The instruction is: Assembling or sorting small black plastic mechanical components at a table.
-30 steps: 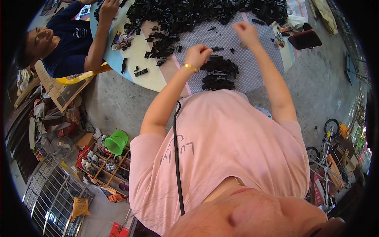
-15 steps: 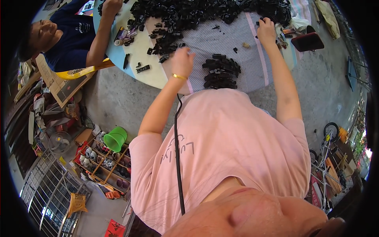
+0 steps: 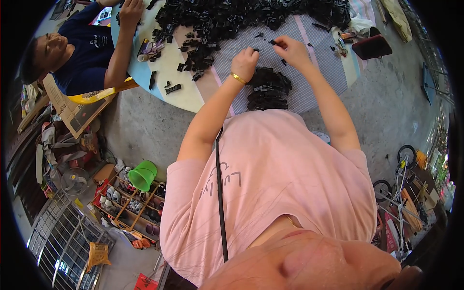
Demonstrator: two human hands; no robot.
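Observation:
Over the round table, my left hand (image 3: pixel 244 65) is closed, with a small black plastic part (image 3: pixel 256 50) showing at its fingertips. My right hand (image 3: pixel 294 52) pinches another small black plastic piece (image 3: pixel 273 42) between thumb and fingers. The two hands face each other, a short gap apart. Just below them, near the table edge by my body, lies a neat stack of long black plastic parts (image 3: pixel 268 92). A large heap of loose black plastic parts (image 3: pixel 217 24) spreads across the far side. Their exact kind is too small to make out.
A co-worker (image 3: pixel 79 53) sits at the left, hands over the table. A dark red phone-like object (image 3: pixel 372 47) stands at the right beside crumpled white plastic (image 3: pixel 361 24). A purple item (image 3: pixel 153 47) and loose black parts (image 3: pixel 173 89) lie on the left tabletop (image 3: pixel 193 99).
My right hand has come from the right end of the heap toward the middle with a small piece. My left hand has moved right and closed near it.

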